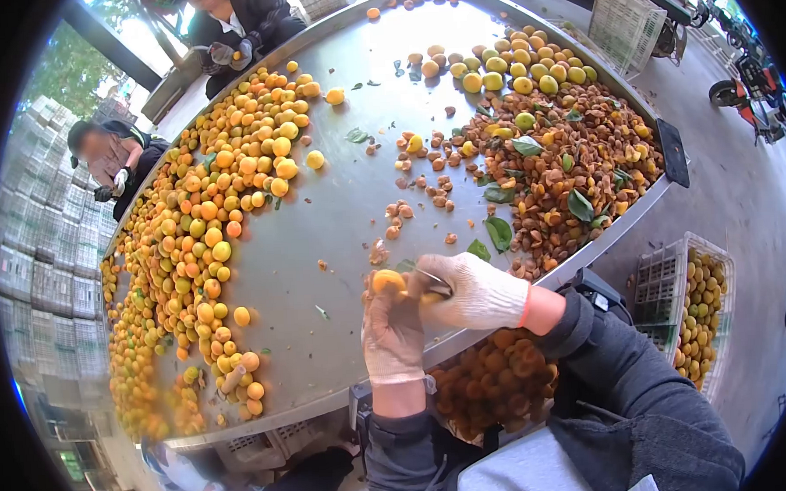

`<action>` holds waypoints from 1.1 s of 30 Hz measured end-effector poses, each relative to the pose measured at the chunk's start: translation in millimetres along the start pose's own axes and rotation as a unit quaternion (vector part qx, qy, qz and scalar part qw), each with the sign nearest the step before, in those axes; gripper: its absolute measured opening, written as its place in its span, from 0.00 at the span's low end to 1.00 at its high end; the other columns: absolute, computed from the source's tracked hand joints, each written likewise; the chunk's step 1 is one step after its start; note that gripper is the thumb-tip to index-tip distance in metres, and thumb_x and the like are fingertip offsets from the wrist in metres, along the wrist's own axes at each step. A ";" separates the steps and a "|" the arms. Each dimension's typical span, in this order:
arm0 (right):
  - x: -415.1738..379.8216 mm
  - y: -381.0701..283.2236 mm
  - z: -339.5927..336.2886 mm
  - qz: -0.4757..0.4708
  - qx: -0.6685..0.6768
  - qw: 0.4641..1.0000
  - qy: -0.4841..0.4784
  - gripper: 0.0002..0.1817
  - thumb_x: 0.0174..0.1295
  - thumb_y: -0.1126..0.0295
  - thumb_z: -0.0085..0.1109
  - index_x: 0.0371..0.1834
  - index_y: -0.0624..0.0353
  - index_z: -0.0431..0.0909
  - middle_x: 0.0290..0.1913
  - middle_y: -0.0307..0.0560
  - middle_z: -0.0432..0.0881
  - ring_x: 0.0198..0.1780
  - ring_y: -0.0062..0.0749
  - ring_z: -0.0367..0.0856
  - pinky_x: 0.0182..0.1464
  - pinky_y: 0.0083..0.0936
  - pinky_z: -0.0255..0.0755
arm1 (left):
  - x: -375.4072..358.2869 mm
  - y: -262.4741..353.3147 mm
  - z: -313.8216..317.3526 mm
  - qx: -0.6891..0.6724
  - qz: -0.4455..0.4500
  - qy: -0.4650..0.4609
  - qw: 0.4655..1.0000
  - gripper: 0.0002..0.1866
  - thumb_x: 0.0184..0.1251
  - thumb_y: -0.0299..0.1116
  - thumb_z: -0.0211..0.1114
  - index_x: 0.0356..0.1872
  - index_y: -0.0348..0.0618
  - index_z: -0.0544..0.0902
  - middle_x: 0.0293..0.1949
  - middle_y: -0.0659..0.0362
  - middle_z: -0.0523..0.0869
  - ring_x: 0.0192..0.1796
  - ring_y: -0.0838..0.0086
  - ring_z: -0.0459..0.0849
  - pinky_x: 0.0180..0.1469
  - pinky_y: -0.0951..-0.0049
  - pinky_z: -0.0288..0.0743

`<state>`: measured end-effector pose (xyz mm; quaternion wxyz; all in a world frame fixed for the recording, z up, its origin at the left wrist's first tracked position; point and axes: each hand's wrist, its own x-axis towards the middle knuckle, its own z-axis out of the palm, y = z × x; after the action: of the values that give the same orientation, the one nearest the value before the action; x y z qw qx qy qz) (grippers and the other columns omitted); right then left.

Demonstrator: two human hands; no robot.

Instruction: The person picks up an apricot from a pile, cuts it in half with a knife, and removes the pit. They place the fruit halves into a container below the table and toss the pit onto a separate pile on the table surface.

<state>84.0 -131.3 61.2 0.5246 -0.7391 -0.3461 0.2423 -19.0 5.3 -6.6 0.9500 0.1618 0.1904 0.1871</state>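
Observation:
My left hand (392,338), in a pale, stained glove, is closed around a yellow-orange apricot (387,281) that shows above the fingers. Right beside it, my gloved right hand (478,292) grips a small knife (436,282), of which a thin metal edge shows between the fingers. Its fingertips meet the left hand's fingers near the fruit. Both hands are over the near edge of a metal table (323,248). Beneath them, below the edge, is a container full of orange fruit halves (495,377).
Whole apricots (207,210) cover the table's left side. At right lies a heap of brown pits and scraps (565,163) with leaves, and greenish fruit (534,59) behind it. A crate of fruit (698,311) stands on the floor at right. Other people (234,29) sit around the table.

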 end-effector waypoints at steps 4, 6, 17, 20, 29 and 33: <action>-12.4 -4.3 -34.7 0.004 0.028 0.969 -0.245 0.12 0.54 0.68 0.67 0.39 0.61 0.81 0.33 0.44 0.84 0.34 0.28 0.82 0.40 0.24 0.75 | -2.5 13.8 6.6 -0.041 0.029 0.032 0.998 0.21 0.60 0.19 0.65 0.55 0.38 0.76 0.48 0.53 0.81 0.53 0.62 0.82 0.59 0.62 0.79; -9.6 -3.8 -37.1 0.021 0.002 0.986 -0.167 0.10 0.58 0.70 0.65 0.42 0.61 0.84 0.35 0.43 0.85 0.36 0.25 0.83 0.44 0.20 0.76 | -9.2 9.6 18.3 0.025 0.006 -0.036 0.999 0.22 0.59 0.20 0.65 0.56 0.36 0.75 0.50 0.51 0.80 0.55 0.59 0.81 0.59 0.60 0.80; -4.9 -24.6 -28.7 -0.056 0.469 0.831 0.293 0.08 0.64 0.79 0.53 0.44 0.61 0.78 0.19 0.37 0.68 0.13 0.20 0.61 0.15 0.19 0.54 | -22.8 -32.8 52.9 0.181 -0.055 -0.009 0.982 0.25 0.63 0.20 0.63 0.62 0.34 0.70 0.50 0.51 0.79 0.51 0.62 0.83 0.56 0.63 0.82; -4.3 -17.5 -27.1 -0.186 0.297 0.879 0.323 0.09 0.63 0.84 0.53 0.44 0.65 0.78 0.23 0.42 0.75 0.15 0.19 0.66 0.18 0.18 0.60 | -22.2 -39.0 56.2 0.230 -0.026 0.002 0.973 0.25 0.64 0.19 0.63 0.63 0.34 0.70 0.50 0.51 0.80 0.51 0.64 0.83 0.56 0.65 0.82; 13.6 1.3 -37.7 -0.065 0.580 0.787 0.198 0.08 0.60 0.80 0.51 0.38 0.60 0.81 0.18 0.35 0.68 0.14 0.18 0.60 0.15 0.19 0.52 | -24.2 -37.0 66.6 0.264 -0.048 0.031 0.963 0.24 0.65 0.24 0.65 0.62 0.35 0.73 0.50 0.51 0.82 0.49 0.64 0.84 0.51 0.65 0.83; 13.6 -2.9 -17.9 -0.016 0.567 0.780 0.265 0.09 0.59 0.81 0.52 0.39 0.61 0.81 0.18 0.35 0.68 0.14 0.17 0.58 0.15 0.19 0.52 | -21.9 -38.1 61.9 0.294 -0.043 0.068 0.953 0.22 0.67 0.28 0.64 0.62 0.36 0.73 0.48 0.52 0.83 0.46 0.65 0.86 0.48 0.66 0.83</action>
<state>104.9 -131.1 70.0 0.9236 -0.3380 -0.0056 0.1809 -0.5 -51.8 39.8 0.8526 0.4121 0.3079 0.0921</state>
